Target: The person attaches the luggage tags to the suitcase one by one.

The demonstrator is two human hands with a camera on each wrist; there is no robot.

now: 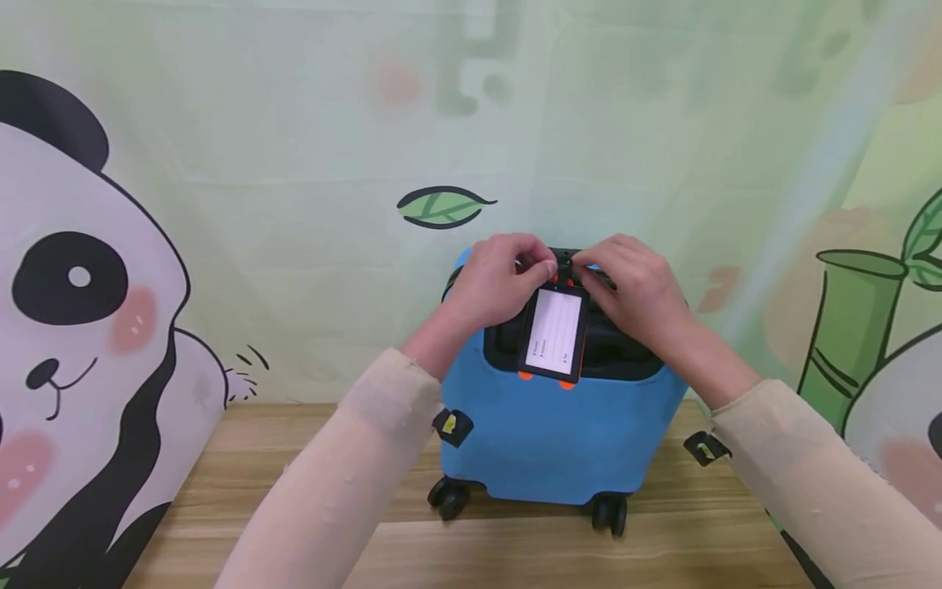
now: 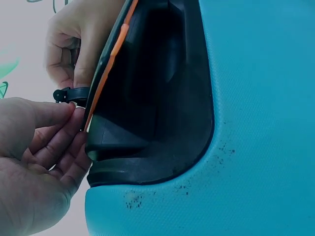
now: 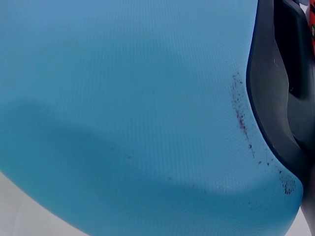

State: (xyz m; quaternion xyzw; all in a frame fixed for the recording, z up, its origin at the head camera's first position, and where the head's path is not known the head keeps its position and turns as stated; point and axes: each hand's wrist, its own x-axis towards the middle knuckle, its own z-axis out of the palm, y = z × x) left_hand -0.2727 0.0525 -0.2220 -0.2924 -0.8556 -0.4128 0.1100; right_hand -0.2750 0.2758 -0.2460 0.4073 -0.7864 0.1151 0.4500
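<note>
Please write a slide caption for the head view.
The left hand and right hand pinch the strap of a tag on a blue suitcase, before a panda backdrop.

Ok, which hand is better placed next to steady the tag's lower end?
The left hand, I'd judge. In the head view, the luggage tag slants down to that side; the right hand looks farther from its lower end. Both are at the black strap, though.

The suitcase (image 1: pixel 545 446) looks finely textured plastic (dark-speckled); the sleeves (image 1: pixel 338 478), matt cloth.
</note>
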